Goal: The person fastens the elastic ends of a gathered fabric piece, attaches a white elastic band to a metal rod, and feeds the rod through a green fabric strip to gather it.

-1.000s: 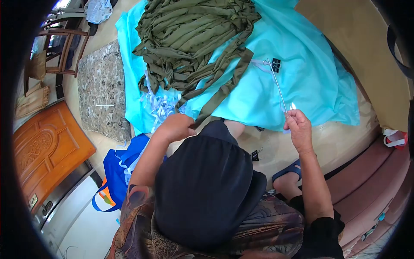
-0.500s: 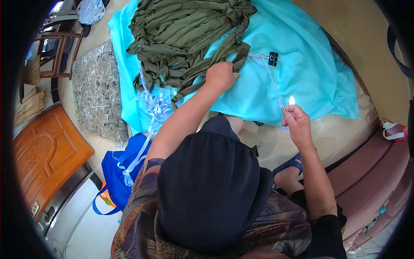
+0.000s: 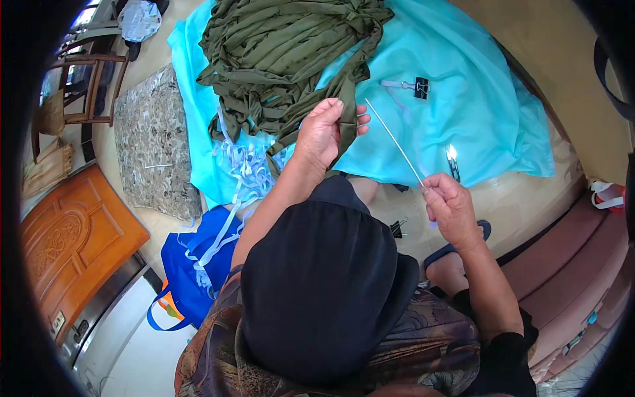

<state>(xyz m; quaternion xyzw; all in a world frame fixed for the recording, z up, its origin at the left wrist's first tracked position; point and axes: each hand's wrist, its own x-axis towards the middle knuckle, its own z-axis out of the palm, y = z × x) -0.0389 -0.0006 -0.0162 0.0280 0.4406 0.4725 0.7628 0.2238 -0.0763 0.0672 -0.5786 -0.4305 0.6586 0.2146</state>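
Observation:
My left hand [image 3: 325,132] holds a strip of the olive-green fabric [image 3: 284,46], which hangs between thumb and fingers. In my right hand [image 3: 448,202] is a thin metal rod [image 3: 395,140], pinched at its lower end, with its tip pointing up and left toward the strip. A pale ribbon runs over the turquoise cloth [image 3: 463,59] near a black binder clip [image 3: 421,87]. Small metal snips [image 3: 452,164] lie on the cloth edge, just above my right hand. White-blue ribbons [image 3: 245,165] lie tangled left of my left forearm.
A blue bag [image 3: 188,271] is on the floor at left, below a patterned cushion [image 3: 155,142]. Another binder clip [image 3: 398,229] lies near my knees. Cardboard [image 3: 555,59] is at upper right, a pink sofa [image 3: 569,264] at right, a wooden panel [image 3: 76,231] at left.
My left hand has reached up to the green fabric and lifted a strip's end. The rod has come away from the binder clip and swung left toward the strip; the snips now show fully.

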